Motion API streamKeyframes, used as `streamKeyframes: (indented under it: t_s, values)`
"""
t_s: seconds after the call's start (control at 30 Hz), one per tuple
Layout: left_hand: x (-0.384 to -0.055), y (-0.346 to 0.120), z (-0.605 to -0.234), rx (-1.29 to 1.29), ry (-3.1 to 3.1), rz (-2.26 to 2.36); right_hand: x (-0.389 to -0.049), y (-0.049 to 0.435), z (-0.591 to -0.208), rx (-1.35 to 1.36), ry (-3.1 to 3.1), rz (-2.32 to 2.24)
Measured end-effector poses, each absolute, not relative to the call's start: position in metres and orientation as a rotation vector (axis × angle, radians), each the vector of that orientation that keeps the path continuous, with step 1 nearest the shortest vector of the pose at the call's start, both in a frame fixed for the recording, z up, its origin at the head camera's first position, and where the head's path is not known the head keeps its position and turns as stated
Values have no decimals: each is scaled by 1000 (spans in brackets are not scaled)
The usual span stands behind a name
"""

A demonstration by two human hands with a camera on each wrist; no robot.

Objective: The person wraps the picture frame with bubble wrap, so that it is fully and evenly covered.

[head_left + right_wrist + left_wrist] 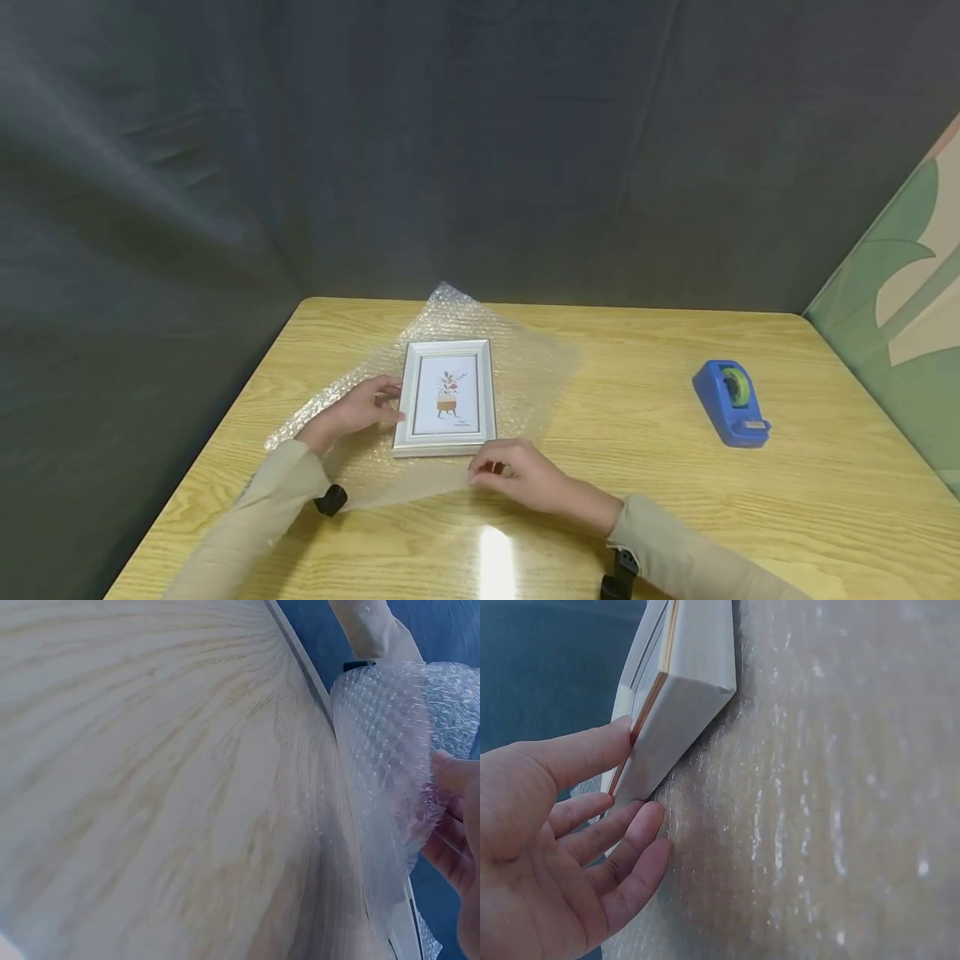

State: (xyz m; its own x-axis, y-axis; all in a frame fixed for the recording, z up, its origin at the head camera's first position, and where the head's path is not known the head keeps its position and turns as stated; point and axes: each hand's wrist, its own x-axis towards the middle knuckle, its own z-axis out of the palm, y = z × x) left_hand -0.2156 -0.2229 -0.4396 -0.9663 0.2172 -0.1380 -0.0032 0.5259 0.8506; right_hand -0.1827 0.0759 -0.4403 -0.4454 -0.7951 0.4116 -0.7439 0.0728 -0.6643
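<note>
A white picture frame point(487, 392) with a potted plant print lies face up on a sheet of clear bubble wrap point(528, 350). At its left side, my left hand point(363, 407) touches the frame, thumb on the front edge and fingers loosely bent beside it. The left wrist view shows that thumb point(592, 754) on the frame's side point(675, 712), over the bubble wrap. Near the frame's lower right corner, my right hand point(525, 473) pinches the wrap's near edge. In the right wrist view, the wrap point(382, 742) rises between thumb and fingers.
A blue tape dispenser point(731, 408) with a green roll stands on the right part of the wooden table point(637, 375). Dark cloth point(480, 150) hangs behind and to the left. A leaf-patterned panel point(907, 308) borders the right side.
</note>
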Motion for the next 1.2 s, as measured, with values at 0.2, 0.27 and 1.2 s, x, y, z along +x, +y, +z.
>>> streamKeyframes:
  t_s: [0.2,0.27,1.2]
  values:
    - [-219,-224,-443,157,2568,1405,-191,69,-442,-1589,2279,-1431]
    - [-219,-216,-443,150,2575,1395,-193,74,-440,-1572,2305,-1456]
    - [-221,-196,-417,390,2569,1187,-205,89,-408,-1047,2571,-1657]
